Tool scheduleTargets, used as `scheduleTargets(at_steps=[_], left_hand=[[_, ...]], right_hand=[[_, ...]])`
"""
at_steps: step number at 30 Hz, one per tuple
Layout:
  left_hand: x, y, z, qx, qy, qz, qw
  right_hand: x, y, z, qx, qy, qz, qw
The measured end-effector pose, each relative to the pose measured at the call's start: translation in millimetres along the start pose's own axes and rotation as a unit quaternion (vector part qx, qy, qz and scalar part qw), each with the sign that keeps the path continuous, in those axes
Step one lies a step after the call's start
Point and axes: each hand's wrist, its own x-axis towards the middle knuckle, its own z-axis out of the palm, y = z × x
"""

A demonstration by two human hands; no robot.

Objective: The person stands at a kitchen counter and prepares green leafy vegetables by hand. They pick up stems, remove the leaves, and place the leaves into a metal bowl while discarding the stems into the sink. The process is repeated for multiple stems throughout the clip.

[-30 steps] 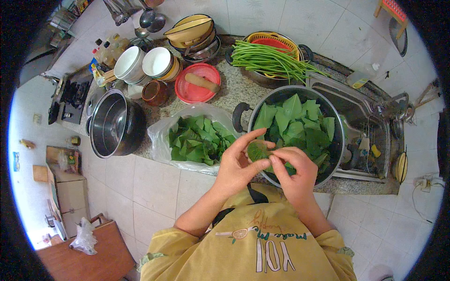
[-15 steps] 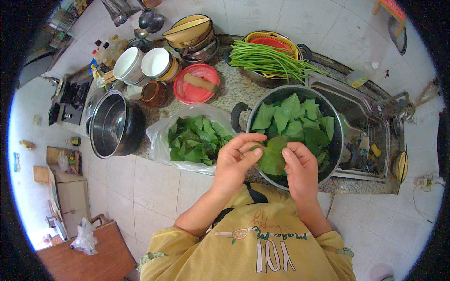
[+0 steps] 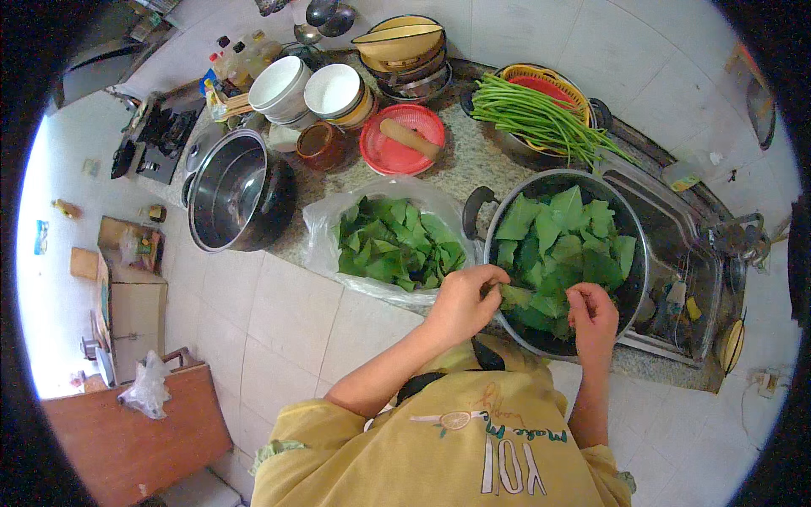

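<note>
A dark two-handled pot (image 3: 635,325) on the counter is heaped with green leaf pieces (image 3: 562,245). Over its near left rim, my left hand (image 3: 466,304) is closed, with a green leaf (image 3: 515,296) pinched at its fingertips. My right hand (image 3: 594,317) hovers above the near right part of the pot, thumb and fingers pressed together. Whether it grips a piece of leaf is hard to see against the greens below. Left of the pot lies a clear plastic bag (image 3: 319,245), spread around more green leaves (image 3: 397,241).
Right of the pot is a metal sink (image 3: 714,279). Long green stalks (image 3: 541,114) lie across a yellow basket behind. Farther left stand a red strainer (image 3: 380,156) with a brown piece on it, a brown jar (image 3: 321,145), white bowls (image 3: 334,89) and a deep pot (image 3: 283,198).
The leaf stretched between both hands is now only at my left fingertips. My hands have moved apart and lower over the pot, and the view has shifted, carrying the counter rightward.
</note>
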Motion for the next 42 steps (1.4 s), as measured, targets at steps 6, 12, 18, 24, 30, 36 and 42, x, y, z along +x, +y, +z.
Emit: scheduleTargets(at_steps=[6,12,18,24,30,36,42], left_hand=[[6.2,6.7,19.4,-0.025,-0.012,0.010,1.000],[13.1,13.3,-14.2,0.022,0.030,-0.023,0.999],[4.9,-65.0,-98.3,0.305,0.140,-0.017,0.942],[-5.8,-106.3,-115.0,0.408,0.126,-0.103,0.898],[7.2,-73.3,-108.7,0.172,0.257,-0.046,0.950],[11.1,-24.4,-78.7,-0.190,0.163,-0.110,0.962],[13.3,9.3,-50.0,-0.435,0.070,-0.140,0.887]], right_hand=[[-5.2,-22.5,19.8,-0.032,-0.075,-0.145,0.986],[13.9,7.3,6.0,-0.099,0.058,-0.047,0.992],[22.6,20.8,-27.8,-0.133,0.124,-0.052,0.982],[23.2,22.1,-38.8,-0.086,0.099,-0.042,0.990],[22.9,1.9,-17.8,-0.048,0.078,-0.079,0.993],[11.5,-26.9,18.6,0.067,-0.024,-0.096,0.993],[4.5,-60.6,47.5,0.159,-0.130,-0.121,0.971]])
